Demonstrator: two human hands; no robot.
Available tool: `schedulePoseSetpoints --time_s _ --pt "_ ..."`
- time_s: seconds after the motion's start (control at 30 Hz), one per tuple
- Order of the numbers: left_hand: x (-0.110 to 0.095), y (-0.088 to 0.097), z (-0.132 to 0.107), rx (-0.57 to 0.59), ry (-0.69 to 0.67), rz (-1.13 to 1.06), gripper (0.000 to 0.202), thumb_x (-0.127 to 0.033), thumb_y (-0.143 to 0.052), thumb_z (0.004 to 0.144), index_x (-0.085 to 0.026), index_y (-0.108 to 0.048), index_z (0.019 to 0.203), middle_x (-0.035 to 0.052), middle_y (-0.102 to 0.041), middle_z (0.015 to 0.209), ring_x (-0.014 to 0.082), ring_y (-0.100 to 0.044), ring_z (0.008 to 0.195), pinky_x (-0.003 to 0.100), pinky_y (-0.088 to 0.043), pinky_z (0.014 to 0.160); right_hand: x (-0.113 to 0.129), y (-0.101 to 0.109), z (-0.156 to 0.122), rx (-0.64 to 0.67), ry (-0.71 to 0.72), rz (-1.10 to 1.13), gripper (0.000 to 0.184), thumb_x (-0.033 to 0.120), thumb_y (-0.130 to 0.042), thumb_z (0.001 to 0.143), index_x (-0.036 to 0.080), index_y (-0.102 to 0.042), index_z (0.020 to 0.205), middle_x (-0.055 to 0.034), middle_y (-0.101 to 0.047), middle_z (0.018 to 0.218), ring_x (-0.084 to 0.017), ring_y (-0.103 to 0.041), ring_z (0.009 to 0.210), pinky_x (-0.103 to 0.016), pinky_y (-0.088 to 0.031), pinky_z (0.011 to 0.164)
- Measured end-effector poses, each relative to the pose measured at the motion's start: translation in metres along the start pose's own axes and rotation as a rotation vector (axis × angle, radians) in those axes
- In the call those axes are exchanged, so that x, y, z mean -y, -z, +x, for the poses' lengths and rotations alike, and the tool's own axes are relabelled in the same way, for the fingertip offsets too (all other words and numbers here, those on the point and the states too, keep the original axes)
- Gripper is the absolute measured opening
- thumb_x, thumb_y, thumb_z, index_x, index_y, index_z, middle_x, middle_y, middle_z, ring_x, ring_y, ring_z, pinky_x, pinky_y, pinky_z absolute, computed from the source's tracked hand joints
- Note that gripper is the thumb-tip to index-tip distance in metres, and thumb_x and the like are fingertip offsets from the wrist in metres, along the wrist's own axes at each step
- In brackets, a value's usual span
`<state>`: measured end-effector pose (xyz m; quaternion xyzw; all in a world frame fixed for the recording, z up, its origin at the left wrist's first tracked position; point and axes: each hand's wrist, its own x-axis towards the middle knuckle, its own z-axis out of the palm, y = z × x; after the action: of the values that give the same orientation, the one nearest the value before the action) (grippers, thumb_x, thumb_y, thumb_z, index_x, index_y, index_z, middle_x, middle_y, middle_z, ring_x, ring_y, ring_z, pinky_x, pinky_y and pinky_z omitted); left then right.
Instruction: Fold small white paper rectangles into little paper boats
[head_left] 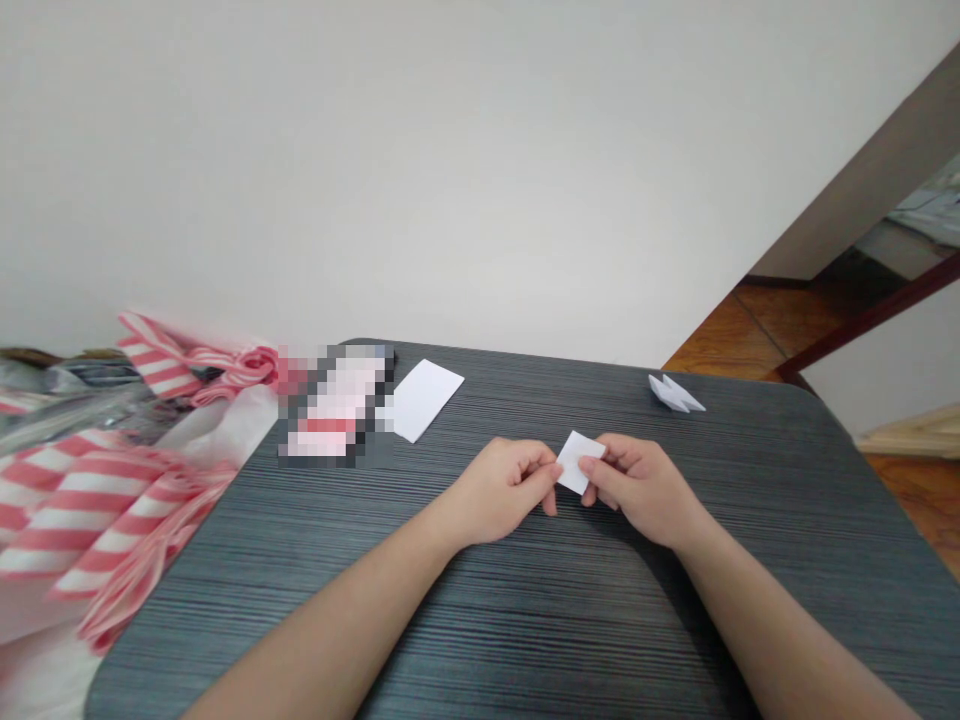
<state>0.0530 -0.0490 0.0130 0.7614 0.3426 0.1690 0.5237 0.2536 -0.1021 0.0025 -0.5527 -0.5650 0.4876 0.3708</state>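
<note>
A small square of folded white paper [574,458] is held between my two hands, just above the dark table. My left hand [511,487] pinches its left corner between thumb and fingers. From the other side, my right hand [637,482] grips it, the thumb lying on the paper's face and the fingers behind. A larger white paper sheet [429,398] lies flat beyond my left hand. Toward the far right of the table sits a folded paper piece [676,393] with pointed ends.
The dark wood-grain table [480,620] meets a pale wall [450,180] at its far edge. A blurred-out, phone-like object [341,400] lies at the far left of the table. Red-and-white striped cloth [97,495] is heaped beside the left edge. Wooden flooring [709,335] shows at right.
</note>
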Motion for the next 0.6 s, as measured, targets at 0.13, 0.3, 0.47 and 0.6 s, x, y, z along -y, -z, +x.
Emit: schedulePoseSetpoints --time_s 0.13,0.3,0.47,0.6 --pt "-0.0007 0.0017 -0.0008 -0.002 -0.006 0.065 0.034 -0.029 -0.047 0.096 -0.016 -0.067 0.071 -0.0024 -0.070 0.064 0.0076 -0.045 0.049 0.020 -0.033 0.053 -0.0017 -0.0012 0.0006 -0.003 -0.007 0.017 0.022 0.029 -0.059 0.091 0.018 -0.061 0.072 0.0005 -0.065 0.059 -0.009 -0.044 0.048 -0.023 -0.032 0.048" --pt "0.0007 0.0021 -0.0004 -0.018 -0.016 0.087 0.038 -0.030 -0.045 0.097 -0.016 -0.067 0.068 -0.0027 -0.067 0.062 0.0080 -0.045 0.050 0.020 -0.033 0.053 -0.0047 0.0007 0.0009 0.000 -0.048 0.043 0.026 0.033 -0.059 0.091 0.018 -0.058 0.069 -0.0003 -0.065 0.058 -0.008 -0.040 0.044 -0.023 -0.030 0.045" --pt "0.0032 -0.0005 0.0011 -0.040 -0.013 0.045 0.033 -0.031 -0.050 0.095 -0.017 -0.065 0.070 -0.0040 -0.065 0.059 0.0080 -0.044 0.049 0.020 -0.033 0.051 -0.0072 0.0042 0.0014 -0.035 -0.008 0.037 0.028 0.033 -0.059 0.093 0.018 -0.057 0.070 0.0001 -0.064 0.057 -0.009 -0.042 0.047 -0.023 -0.031 0.047" --pt "0.0042 -0.0016 0.0014 -0.061 -0.003 0.053 0.031 -0.031 -0.050 0.095 -0.017 -0.064 0.071 -0.0039 -0.066 0.060 0.0085 -0.045 0.050 0.020 -0.033 0.050 -0.0072 0.0038 0.0014 -0.056 -0.027 0.085 0.028 0.035 -0.059 0.093 0.018 -0.055 0.071 0.0002 -0.063 0.057 -0.008 -0.041 0.045 -0.023 -0.029 0.046"
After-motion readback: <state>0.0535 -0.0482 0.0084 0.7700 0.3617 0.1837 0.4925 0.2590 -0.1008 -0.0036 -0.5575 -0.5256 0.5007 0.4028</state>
